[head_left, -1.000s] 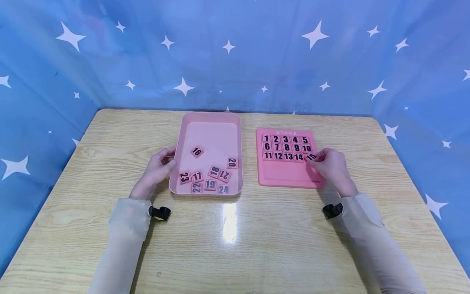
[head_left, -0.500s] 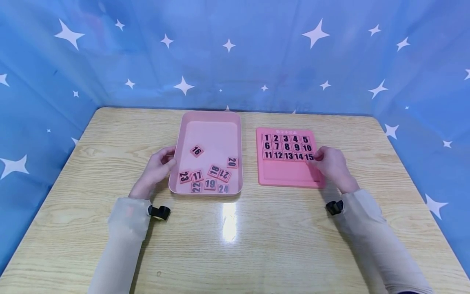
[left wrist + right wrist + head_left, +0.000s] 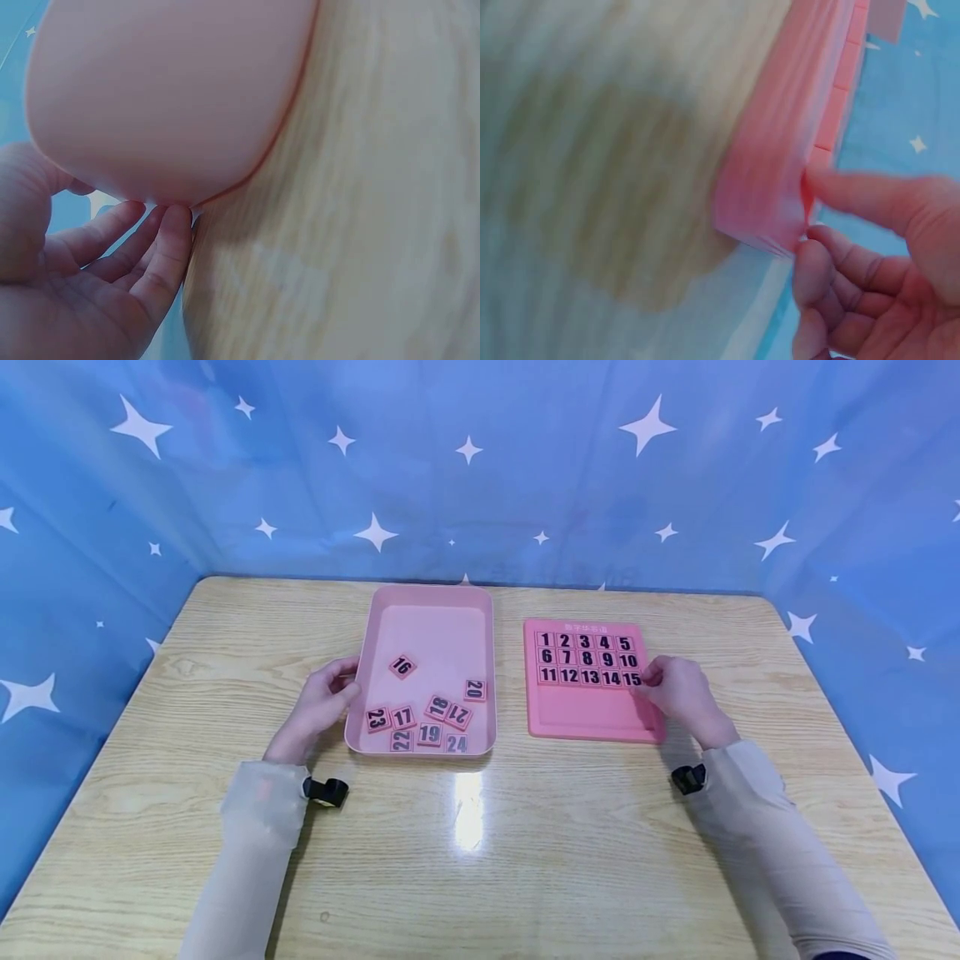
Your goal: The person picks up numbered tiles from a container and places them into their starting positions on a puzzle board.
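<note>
My left hand (image 3: 318, 706) holds the left wall of a pink tray (image 3: 431, 597), thumb at the rim and fingers against the outer side. Inside the tray lie several loose number tiles, among them 16 (image 3: 402, 667), 20 (image 3: 475, 691) and 23 (image 3: 378, 719). My right hand (image 3: 678, 693) is at the right edge of a pink number puzzle board (image 3: 585, 718), pinching at tile 15 (image 3: 632, 679), which lies flat at the end of the third row. In the right wrist view, the thumb (image 3: 862, 196) meets the tile row and curled fingers touch the board's side.
Tiles 1 to 15 fill the board's upper three rows; its lower part shows bare pink. Tray and board stand apart on a wooden table (image 3: 480, 902). A blue curtain with white stars (image 3: 480, 477) hangs behind and at both sides.
Tile 15, tilted in my right fingers a second ago, now lies level in its row beside 14. The right hand has shifted slightly right; the left hand and tray stay put.
</note>
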`<move>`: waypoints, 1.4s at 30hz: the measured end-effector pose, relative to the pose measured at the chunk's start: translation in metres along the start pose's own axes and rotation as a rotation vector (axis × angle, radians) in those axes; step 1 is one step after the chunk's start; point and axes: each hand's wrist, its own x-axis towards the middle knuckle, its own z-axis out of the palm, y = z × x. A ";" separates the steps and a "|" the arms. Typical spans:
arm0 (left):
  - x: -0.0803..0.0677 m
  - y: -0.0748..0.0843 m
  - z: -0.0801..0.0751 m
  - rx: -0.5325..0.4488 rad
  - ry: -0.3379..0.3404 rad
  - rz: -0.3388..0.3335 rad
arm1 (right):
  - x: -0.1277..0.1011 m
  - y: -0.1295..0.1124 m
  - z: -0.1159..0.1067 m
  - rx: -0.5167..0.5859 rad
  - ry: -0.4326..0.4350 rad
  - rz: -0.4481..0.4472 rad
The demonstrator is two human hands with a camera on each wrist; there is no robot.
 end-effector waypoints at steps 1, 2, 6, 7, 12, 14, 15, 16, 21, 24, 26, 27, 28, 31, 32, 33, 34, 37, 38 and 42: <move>0.000 0.000 0.000 -0.002 0.000 -0.001 | 0.000 -0.001 0.000 -0.005 -0.006 0.001; -0.001 0.000 0.000 -0.005 0.000 -0.002 | 0.001 -0.001 0.000 -0.009 -0.016 0.005; -0.003 0.002 -0.001 -0.009 -0.003 -0.006 | 0.003 -0.005 -0.001 -0.027 -0.046 0.027; -0.003 0.002 -0.001 -0.011 -0.004 -0.004 | 0.003 -0.006 0.000 -0.031 -0.047 0.031; -0.001 0.000 -0.002 -0.011 -0.006 0.005 | 0.004 -0.005 0.002 -0.052 -0.021 0.033; 0.001 -0.002 -0.002 -0.001 -0.006 0.007 | 0.004 -0.004 0.002 -0.055 -0.018 0.034; 0.001 -0.002 -0.003 0.001 -0.005 0.006 | 0.004 -0.004 0.002 -0.053 -0.021 0.034; 0.002 -0.002 -0.003 0.005 -0.006 0.009 | 0.004 -0.004 0.001 -0.045 -0.024 0.035; 0.003 0.000 -0.001 0.008 -0.010 0.000 | 0.003 -0.006 -0.007 0.018 0.039 0.004; 0.004 0.001 0.000 -0.006 -0.007 -0.005 | 0.004 -0.015 -0.009 0.043 0.123 -0.061; 0.005 0.001 0.000 -0.006 -0.005 -0.008 | 0.005 -0.026 -0.008 0.066 0.161 -0.112; 0.005 0.001 0.000 -0.005 -0.004 -0.009 | 0.006 -0.032 -0.007 0.077 0.172 -0.133; 0.005 0.001 0.000 -0.008 -0.006 -0.009 | 0.007 -0.040 -0.005 0.095 0.174 -0.149; 0.004 0.001 -0.001 -0.006 -0.008 -0.003 | 0.010 -0.063 0.003 0.152 0.170 -0.181; 0.004 0.001 -0.001 -0.007 -0.009 0.000 | 0.011 -0.071 0.006 0.174 0.159 -0.184; 0.004 0.001 -0.001 -0.006 -0.009 0.003 | 0.012 -0.078 0.009 0.191 0.145 -0.187; 0.003 0.002 -0.001 -0.006 -0.009 0.005 | 0.013 -0.086 0.012 0.208 0.130 -0.188; 0.002 0.001 -0.001 -0.007 -0.006 -0.003 | 0.015 -0.108 0.023 0.248 0.090 -0.214; 0.002 0.001 -0.001 -0.005 -0.005 -0.006 | 0.016 -0.115 0.027 0.262 0.077 -0.225; 0.001 0.002 -0.002 -0.003 0.001 -0.019 | 0.015 -0.141 0.041 0.309 0.036 -0.300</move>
